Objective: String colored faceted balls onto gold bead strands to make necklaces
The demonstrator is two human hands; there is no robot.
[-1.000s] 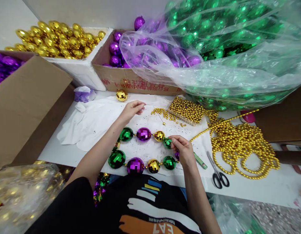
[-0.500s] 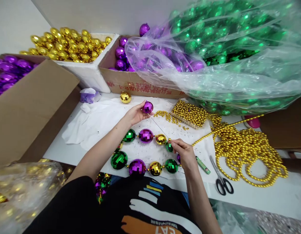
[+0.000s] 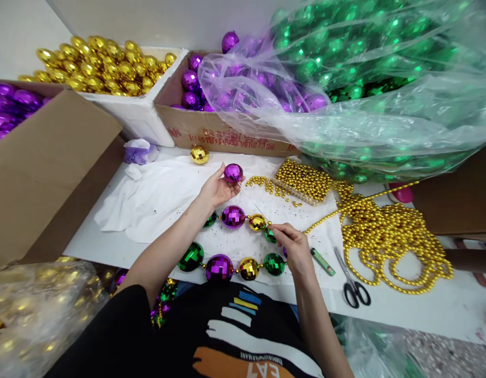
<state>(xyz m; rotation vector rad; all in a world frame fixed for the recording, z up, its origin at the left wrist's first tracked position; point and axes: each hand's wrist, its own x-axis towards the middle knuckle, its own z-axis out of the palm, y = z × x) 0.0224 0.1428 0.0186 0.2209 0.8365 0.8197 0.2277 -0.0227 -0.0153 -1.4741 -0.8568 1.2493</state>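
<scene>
A shiny purple faceted ball point(image 3: 234, 172) rests in the fingers of my left hand point(image 3: 219, 188), raised above the white cloth. From that ball a thin needle-like line point(image 3: 251, 196) slants down to my right hand point(image 3: 292, 241). My right hand pinches it, with a small gold bead point(image 3: 270, 224) just at the fingertips. Below lies a string of large beads: a purple one point(image 3: 233, 216), a gold one point(image 3: 257, 222), and a green one point(image 3: 270, 234) partly behind my right fingers. Nearer my body the string shows another purple bead point(image 3: 219, 268) and green bead point(image 3: 274, 264).
Black-handled scissors point(image 3: 355, 286) and a green strip-like item point(image 3: 322, 261) lie right of my hand. Small gold beads fill a clear tray point(image 3: 303, 181); gold bead strands point(image 3: 396, 247) pile beyond. Boxes of gold balls point(image 3: 109, 65) and purple balls point(image 3: 190, 80), plus a bag of green balls point(image 3: 345, 47), line the back.
The view has shifted slightly. The purple ball has turned a little in my left hand, which shows more open fingers beneath it. My right hand keeps its pinch at nearly the same place.
</scene>
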